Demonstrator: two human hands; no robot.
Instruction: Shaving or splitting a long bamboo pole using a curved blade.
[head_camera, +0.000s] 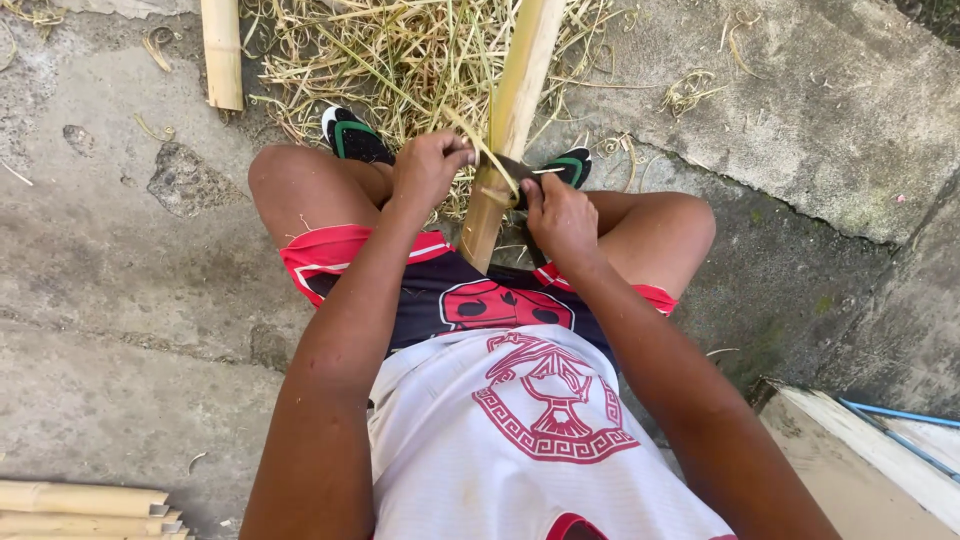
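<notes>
Two hands work on one bamboo pole (512, 110) held between the person's knees; the pole's long axis runs from its lower end at the lap, just above the shorts, up and slightly to the right toward the top edge of the view, so it points away from the body and leans a little rightward; its lower end sits between the thighs and the upper part passes over the heap of shavings (400, 55) on the concrete floor (110, 280); the left hand (430, 168) is closed in a fist against the left side of the pole, its fingers curled shut around a thin pale strip (490, 155) that peels off the pole's surface; the right hand (560, 215) is clamped on the handle of a dark blade (520, 172), which lies across the pole near its lower third, edge against the bamboo; the two hands are near each other with the pole between them; black and green sandals (352, 135) show beyond the knees, half sunk in the shavings; a second, shorter bamboo piece (222, 55) lies upright in the view at the upper left, well apart from the hands; a stack of split bamboo slats (85, 505) lies at the lower left corner, their long axes running left to right.
</notes>
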